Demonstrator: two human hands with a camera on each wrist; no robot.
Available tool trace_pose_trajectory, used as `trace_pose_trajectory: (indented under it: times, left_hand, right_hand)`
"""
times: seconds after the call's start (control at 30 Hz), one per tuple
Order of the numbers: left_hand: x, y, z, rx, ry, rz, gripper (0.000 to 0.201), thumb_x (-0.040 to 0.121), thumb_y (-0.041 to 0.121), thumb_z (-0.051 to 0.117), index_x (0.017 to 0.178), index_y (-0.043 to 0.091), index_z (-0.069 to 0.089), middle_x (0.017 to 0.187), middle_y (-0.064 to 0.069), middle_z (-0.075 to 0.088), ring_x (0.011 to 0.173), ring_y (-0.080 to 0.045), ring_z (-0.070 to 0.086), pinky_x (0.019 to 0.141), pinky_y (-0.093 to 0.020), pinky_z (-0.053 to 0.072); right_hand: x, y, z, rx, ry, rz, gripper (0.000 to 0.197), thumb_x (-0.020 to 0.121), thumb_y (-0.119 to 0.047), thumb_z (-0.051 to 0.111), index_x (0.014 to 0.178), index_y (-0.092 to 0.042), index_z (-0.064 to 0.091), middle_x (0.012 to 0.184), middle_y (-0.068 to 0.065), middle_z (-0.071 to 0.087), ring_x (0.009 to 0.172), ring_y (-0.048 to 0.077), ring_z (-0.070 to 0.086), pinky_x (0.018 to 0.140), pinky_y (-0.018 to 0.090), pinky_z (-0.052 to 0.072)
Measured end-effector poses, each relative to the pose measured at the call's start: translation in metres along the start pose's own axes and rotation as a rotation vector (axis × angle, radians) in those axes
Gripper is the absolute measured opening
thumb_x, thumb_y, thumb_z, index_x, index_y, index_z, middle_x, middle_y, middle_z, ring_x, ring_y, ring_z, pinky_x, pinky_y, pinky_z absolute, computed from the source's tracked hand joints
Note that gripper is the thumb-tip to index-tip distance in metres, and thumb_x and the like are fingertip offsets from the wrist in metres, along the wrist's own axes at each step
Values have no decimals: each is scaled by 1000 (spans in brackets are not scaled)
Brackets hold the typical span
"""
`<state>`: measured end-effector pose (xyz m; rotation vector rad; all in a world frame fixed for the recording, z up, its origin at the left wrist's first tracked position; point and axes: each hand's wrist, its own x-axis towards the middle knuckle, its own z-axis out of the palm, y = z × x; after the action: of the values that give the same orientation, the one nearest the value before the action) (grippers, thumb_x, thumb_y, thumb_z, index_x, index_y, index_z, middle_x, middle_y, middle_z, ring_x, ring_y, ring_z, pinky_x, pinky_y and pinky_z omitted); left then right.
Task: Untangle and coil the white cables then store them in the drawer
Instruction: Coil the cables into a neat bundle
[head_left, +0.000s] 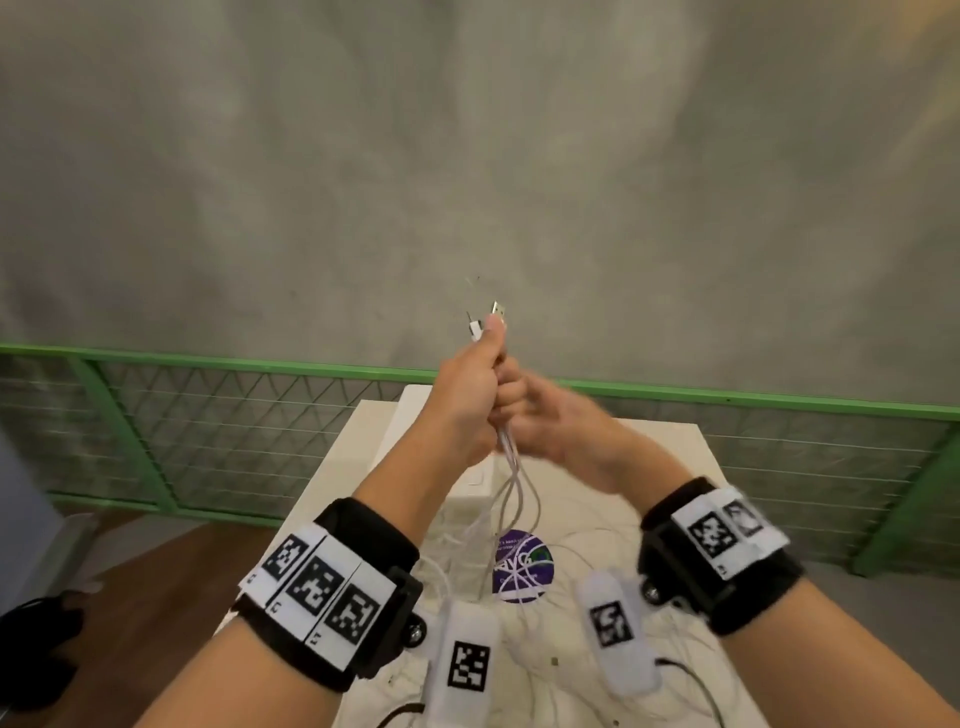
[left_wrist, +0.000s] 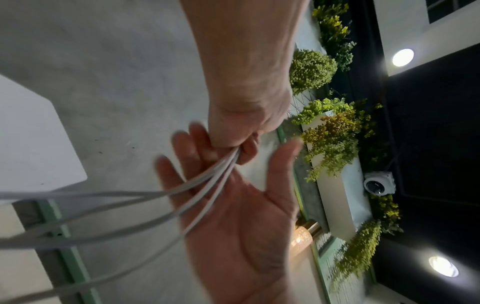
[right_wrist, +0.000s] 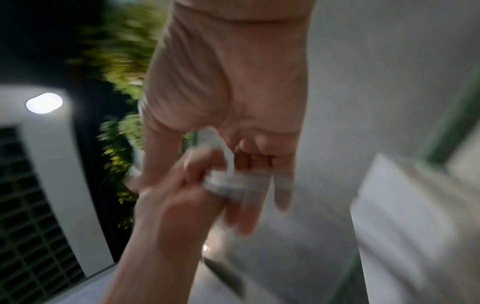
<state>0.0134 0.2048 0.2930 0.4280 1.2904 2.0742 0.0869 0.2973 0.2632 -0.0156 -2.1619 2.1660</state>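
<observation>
My left hand (head_left: 467, 400) is raised in a fist that grips a bundle of white cables (head_left: 511, 488), and their plugs (head_left: 493, 312) stick up above the fist. Below the fist the strands hang down to the white table (head_left: 675, 447). My right hand (head_left: 561, 426) is blurred and touches the left one. In the left wrist view the left hand (left_wrist: 241, 123) clamps the cables (left_wrist: 155, 209), and they run across the flat palm of the right hand (left_wrist: 233, 216). The right wrist view is blurred; the right hand's fingers (right_wrist: 259, 195) point straight, with the cable (right_wrist: 226, 185) across them.
A white box-like unit (head_left: 415, 415) stands at the table's far left. Thin loose cables (head_left: 597, 530) and a round purple sticker (head_left: 522, 566) lie on the tabletop. Behind the table is a green mesh railing (head_left: 208, 358) and a grey wall. A black object (head_left: 36, 639) lies on the floor at left.
</observation>
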Motion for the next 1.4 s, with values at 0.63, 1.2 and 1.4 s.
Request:
trace_pose_trajectory:
  times: [0.63, 1.2, 1.4]
  left_hand:
    - [8, 37, -85, -255, 470, 366, 45, 99, 40, 37, 60, 21, 24, 34, 12, 20, 28, -5, 16, 32, -14, 14]
    - [-5, 84, -148, -359, 795, 590, 38, 99, 41, 35, 67, 19, 35, 37, 9, 20, 36, -8, 18, 37, -20, 18]
    - [-1, 98, -158, -341, 812, 612, 41, 99, 42, 34, 64, 20, 34, 36, 9, 19, 35, -8, 18, 36, -19, 18]
  right_hand:
    - [-9, 15, -127, -1516, 347, 421, 19, 83, -30, 61, 98, -22, 68, 104, 6, 67, 99, 27, 59, 74, 29, 43]
    - [-34, 99, -153, -1308, 384, 473, 57, 95, -15, 47, 145, -27, 23, 155, 15, 18, 133, 32, 36, 107, 35, 30]
    - [-55, 115, -159, -1269, 482, 796, 32, 92, -18, 43, 123, -22, 49, 112, 10, 64, 90, 24, 61, 73, 30, 46]
